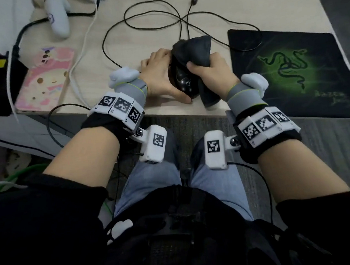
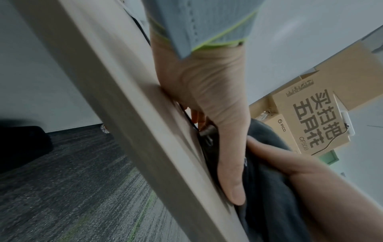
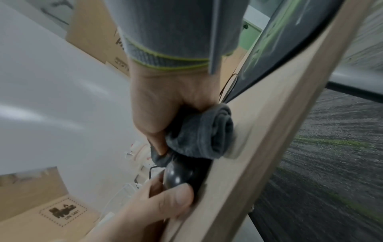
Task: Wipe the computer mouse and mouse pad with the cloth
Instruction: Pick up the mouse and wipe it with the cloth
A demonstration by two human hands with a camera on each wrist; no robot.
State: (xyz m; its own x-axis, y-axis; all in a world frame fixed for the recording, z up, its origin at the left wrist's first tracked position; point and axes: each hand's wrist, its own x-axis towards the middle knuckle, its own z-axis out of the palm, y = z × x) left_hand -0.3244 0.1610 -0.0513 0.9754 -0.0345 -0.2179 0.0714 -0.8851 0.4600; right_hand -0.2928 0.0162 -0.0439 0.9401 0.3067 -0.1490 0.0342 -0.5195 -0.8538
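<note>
A glossy black computer mouse [image 1: 182, 80] sits near the desk's front edge, between my two hands. My left hand [image 1: 161, 75] grips its left side, thumb [image 2: 232, 180] along the near side. My right hand [image 1: 211, 72] clutches a bunched dark grey cloth [image 1: 193, 48] and presses it onto the mouse's right and top. In the right wrist view the rolled cloth [image 3: 205, 134] lies against the desk beside the mouse [image 3: 178, 175]. The black mouse pad [image 1: 294, 70] with a green snake logo lies flat to the right, nothing on it except a loop of the cable.
The mouse's black cable [image 1: 154, 22] loops over the wooden desk [image 1: 123, 53] behind my hands. A pink patterned case [image 1: 44, 79] lies at the left, a white controller [image 1: 58, 18] behind it, a white cable [image 1: 81, 54] between. Cardboard boxes [image 2: 315, 114] stand beyond the desk.
</note>
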